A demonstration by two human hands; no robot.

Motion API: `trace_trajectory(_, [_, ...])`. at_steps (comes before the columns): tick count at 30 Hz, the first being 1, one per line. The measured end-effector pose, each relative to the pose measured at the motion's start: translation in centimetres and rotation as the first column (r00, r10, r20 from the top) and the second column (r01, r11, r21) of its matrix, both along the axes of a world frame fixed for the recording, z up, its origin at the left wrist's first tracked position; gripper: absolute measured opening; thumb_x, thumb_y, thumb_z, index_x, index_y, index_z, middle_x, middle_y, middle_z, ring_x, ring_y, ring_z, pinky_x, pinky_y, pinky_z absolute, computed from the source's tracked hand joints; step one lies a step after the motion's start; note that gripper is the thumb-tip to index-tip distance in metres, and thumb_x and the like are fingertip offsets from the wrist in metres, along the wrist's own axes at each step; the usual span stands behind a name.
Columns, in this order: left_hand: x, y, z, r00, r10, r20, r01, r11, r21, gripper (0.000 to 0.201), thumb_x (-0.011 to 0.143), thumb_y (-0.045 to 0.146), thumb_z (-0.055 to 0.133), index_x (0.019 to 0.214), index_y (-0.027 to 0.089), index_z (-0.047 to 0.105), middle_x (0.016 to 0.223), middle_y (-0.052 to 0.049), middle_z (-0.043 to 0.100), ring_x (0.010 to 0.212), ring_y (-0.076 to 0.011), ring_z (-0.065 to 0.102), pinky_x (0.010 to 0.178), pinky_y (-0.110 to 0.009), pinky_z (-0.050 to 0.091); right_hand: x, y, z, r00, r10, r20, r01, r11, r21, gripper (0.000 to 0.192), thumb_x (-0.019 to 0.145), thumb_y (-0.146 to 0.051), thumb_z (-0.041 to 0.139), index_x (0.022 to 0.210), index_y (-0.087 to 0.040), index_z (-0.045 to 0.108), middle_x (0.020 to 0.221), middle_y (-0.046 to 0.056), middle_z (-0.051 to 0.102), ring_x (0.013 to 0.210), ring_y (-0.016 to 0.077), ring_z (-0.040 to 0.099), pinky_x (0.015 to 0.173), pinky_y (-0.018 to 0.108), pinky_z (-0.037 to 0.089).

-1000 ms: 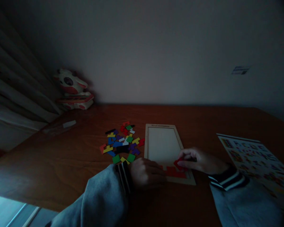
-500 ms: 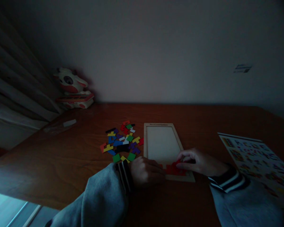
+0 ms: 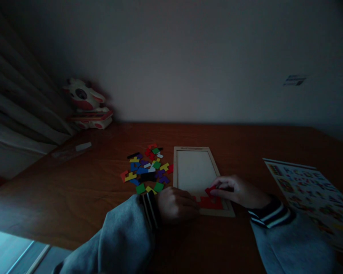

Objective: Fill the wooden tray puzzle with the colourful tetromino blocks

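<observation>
The left hand (image 3: 175, 205) lay curled at the near left corner of the wooden puzzle tray (image 3: 194, 171), low in the frame's centre, while the right hand (image 3: 236, 191) pinched a red piece (image 3: 210, 190). The pale tray stood mostly bare; red pieces (image 3: 211, 202) filled its near edge.

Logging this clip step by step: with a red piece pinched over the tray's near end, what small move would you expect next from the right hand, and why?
Probably lowering the red piece flat into the tray beside the red pieces already laid. The right hand holds it tilted just above them, the left hand rests at the tray's near corner, and most of the tray is bare.
</observation>
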State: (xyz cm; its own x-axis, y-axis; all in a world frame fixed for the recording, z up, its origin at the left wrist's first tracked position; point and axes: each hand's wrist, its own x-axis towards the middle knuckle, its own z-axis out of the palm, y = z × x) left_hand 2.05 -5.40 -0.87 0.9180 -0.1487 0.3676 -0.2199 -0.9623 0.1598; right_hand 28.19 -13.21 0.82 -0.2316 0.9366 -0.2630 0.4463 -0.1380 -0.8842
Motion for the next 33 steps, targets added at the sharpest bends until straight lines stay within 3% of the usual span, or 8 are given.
trace_trajectory(9, [0.2, 0.0, 0.5, 0.998, -0.014, 0.066, 0.016, 0.999, -0.030, 0.019, 0.096, 0.024, 0.052, 0.096, 0.016, 0.069, 0.099, -0.006, 0.075, 0.092, -0.0161, 0.068, 0.086, -0.027, 0.055, -0.3, 0.8, -0.4, 0.947, -0.263, -0.185, 0.291, 0.946, 0.146, 0.035, 0.079, -0.053, 0.068, 0.092, -0.020, 0.069, 0.089, 0.005, 0.074, 0.083, 0.0182, 0.068, 0.079, 0.032, 0.052])
trace_trajectory(14, [0.2, 0.1, 1.5, 0.974, 0.163, 0.160, -0.136, 0.976, -0.169, 0.017, 0.093, 0.025, 0.056, 0.103, 0.017, 0.067, 0.097, -0.006, 0.074, 0.089, -0.0165, 0.067, 0.082, -0.029, 0.056, -0.7, 1.0, -0.7, 0.918, -0.329, -0.223, 0.371, 0.910, 0.184, 0.038, 0.077, -0.054, 0.070, 0.095, -0.020, 0.071, 0.092, 0.006, 0.074, 0.084, 0.0193, 0.068, 0.080, 0.033, 0.053])
trace_trajectory(16, [0.1, 0.1, 1.7, 0.939, 0.295, 0.178, -0.237, 0.929, -0.285, 0.020, 0.092, 0.026, 0.057, 0.109, 0.017, 0.065, 0.099, -0.007, 0.073, 0.090, -0.0166, 0.067, 0.083, -0.030, 0.056, -1.1, 1.0, -0.6, 0.913, -0.343, -0.221, 0.383, 0.907, 0.177, 0.040, 0.076, -0.055, 0.070, 0.095, -0.020, 0.071, 0.093, 0.006, 0.074, 0.084, 0.0196, 0.068, 0.080, 0.034, 0.053])
trace_trajectory(19, [0.1, 0.0, 1.7, 0.873, 0.467, 0.138, -0.345, 0.793, -0.502, 0.030, 0.090, 0.029, 0.061, 0.118, 0.017, 0.061, 0.103, -0.008, 0.070, 0.089, -0.0155, 0.066, 0.078, -0.028, 0.057, -2.0, 0.9, -0.4, 0.918, -0.329, -0.221, 0.369, 0.914, 0.169, 0.039, 0.075, -0.056, 0.070, 0.095, -0.021, 0.072, 0.095, 0.005, 0.074, 0.087, 0.0199, 0.068, 0.081, 0.034, 0.054])
trace_trajectory(21, [0.2, -0.1, 1.6, 0.852, 0.516, 0.085, -0.363, 0.700, -0.615, 0.039, 0.089, 0.030, 0.064, 0.125, 0.018, 0.056, 0.104, -0.008, 0.069, 0.086, -0.0145, 0.065, 0.074, -0.026, 0.057, -2.7, 0.8, -0.4, 0.926, -0.294, -0.238, 0.337, 0.926, 0.170, 0.037, 0.076, -0.054, 0.070, 0.094, -0.022, 0.072, 0.096, 0.005, 0.074, 0.089, 0.0198, 0.068, 0.083, 0.034, 0.054])
trace_trajectory(23, [0.4, -0.3, 1.5, 0.852, 0.521, 0.052, -0.364, 0.662, -0.655, 0.044, 0.088, 0.032, 0.066, 0.128, 0.019, 0.055, 0.102, -0.007, 0.069, 0.085, -0.0143, 0.065, 0.073, -0.026, 0.057, -3.2, 0.7, -0.5, 0.934, -0.251, -0.255, 0.300, 0.938, 0.176, 0.034, 0.078, -0.052, 0.069, 0.095, -0.022, 0.072, 0.096, 0.004, 0.074, 0.091, 0.0196, 0.068, 0.084, 0.034, 0.054])
trace_trajectory(30, [0.7, -0.4, 1.2, 0.839, 0.536, 0.094, -0.421, 0.749, -0.512, 0.040, 0.085, 0.034, 0.069, 0.120, 0.018, 0.060, 0.096, -0.006, 0.068, 0.085, -0.0157, 0.064, 0.076, -0.027, 0.055, -3.7, 0.6, -1.3, 0.933, -0.256, -0.254, 0.305, 0.936, 0.175, 0.033, 0.076, -0.049, 0.072, 0.095, -0.023, 0.070, 0.091, 0.004, 0.073, 0.082, 0.0177, 0.069, 0.073, 0.031, 0.055])
trace_trajectory(33, [0.5, 0.3, 1.0, 0.795, 0.596, 0.115, -0.516, 0.763, -0.389, 0.035, 0.087, 0.035, 0.065, 0.119, 0.020, 0.061, 0.102, -0.006, 0.068, 0.092, -0.0185, 0.064, 0.084, -0.033, 0.054, -3.5, 0.7, -1.4, 0.919, -0.304, -0.250, 0.360, 0.907, 0.219, 0.035, 0.075, -0.050, 0.073, 0.094, -0.022, 0.070, 0.092, 0.005, 0.073, 0.083, 0.0184, 0.068, 0.075, 0.031, 0.055])
